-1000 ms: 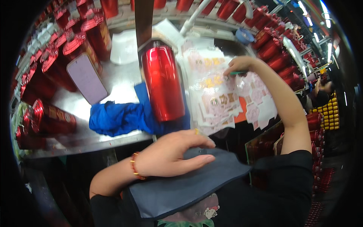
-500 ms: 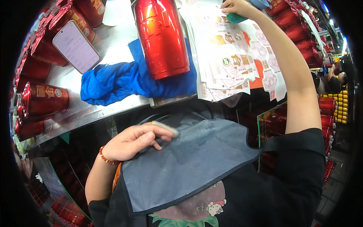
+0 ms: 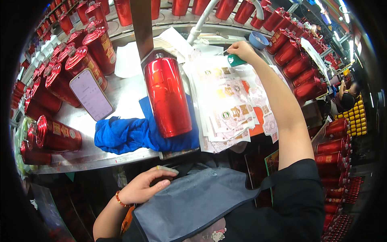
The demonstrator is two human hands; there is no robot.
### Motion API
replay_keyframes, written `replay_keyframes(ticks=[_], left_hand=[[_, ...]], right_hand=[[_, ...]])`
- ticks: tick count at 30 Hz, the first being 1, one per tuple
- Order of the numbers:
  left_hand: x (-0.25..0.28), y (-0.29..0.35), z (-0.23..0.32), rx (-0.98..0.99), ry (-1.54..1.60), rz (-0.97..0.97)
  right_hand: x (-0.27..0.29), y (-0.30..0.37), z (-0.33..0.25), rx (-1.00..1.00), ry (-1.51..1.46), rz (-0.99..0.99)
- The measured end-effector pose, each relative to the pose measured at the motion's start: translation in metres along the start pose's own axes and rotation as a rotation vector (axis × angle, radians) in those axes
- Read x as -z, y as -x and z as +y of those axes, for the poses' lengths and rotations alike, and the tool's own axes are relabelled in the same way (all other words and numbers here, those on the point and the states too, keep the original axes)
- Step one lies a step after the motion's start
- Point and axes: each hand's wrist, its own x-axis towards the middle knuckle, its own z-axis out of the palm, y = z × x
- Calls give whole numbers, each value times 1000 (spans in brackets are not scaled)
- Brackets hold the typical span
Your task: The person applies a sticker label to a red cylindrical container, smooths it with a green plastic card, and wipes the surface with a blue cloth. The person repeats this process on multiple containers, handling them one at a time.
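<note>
Fingers (image 3: 232, 49) curled, right hand (image 3: 243, 50) holds green card (image 3: 236, 61).

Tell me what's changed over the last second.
The right hand has moved away from the body, toward the far end of the printed sheets, holding the green flat tool throughout. The left hand, empty, has drawn leftward and slightly back toward the body. Unchanged: red canister on the blue cloth, phone beside them.

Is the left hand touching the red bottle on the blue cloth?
No, the left hand is down by the grey apron, with a visible gap to the red bottle.
</note>
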Motion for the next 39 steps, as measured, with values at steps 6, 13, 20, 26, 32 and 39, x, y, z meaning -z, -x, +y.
replay_keyframes(ticks=[6,13,20,26,32,39], left_hand=[[14,12,33,-37,-70,0],[24,23,71,-166,5,233],[30,13,62,-335,94,366],[14,-26,86,-376,-194,44],[0,-33,82,-361,-234,7],[-7,-36,72,-349,-224,-41]], right_hand=[[51,-17,44,-18,-100,294],[47,0,81,-158,498,8],[53,16,6,147,465,56],[12,11,-48,411,24,-371],[-2,10,-48,364,193,-479],[-10,1,-45,323,153,-520]])
